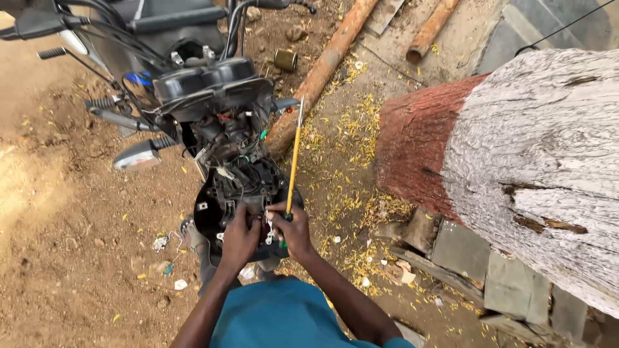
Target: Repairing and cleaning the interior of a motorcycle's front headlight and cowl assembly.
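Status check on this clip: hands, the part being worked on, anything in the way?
Left hand on the black headlight housing. Right hand grips a yellow screwdriver, shaft pointing up. Loose wires hang above the housing.

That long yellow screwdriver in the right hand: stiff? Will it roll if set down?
The yellow screwdriver has a long, thin, straight shaft, so it is probably stiff and light. Held upright in the right hand, it looks round; likely to roll on the sloped dirt.
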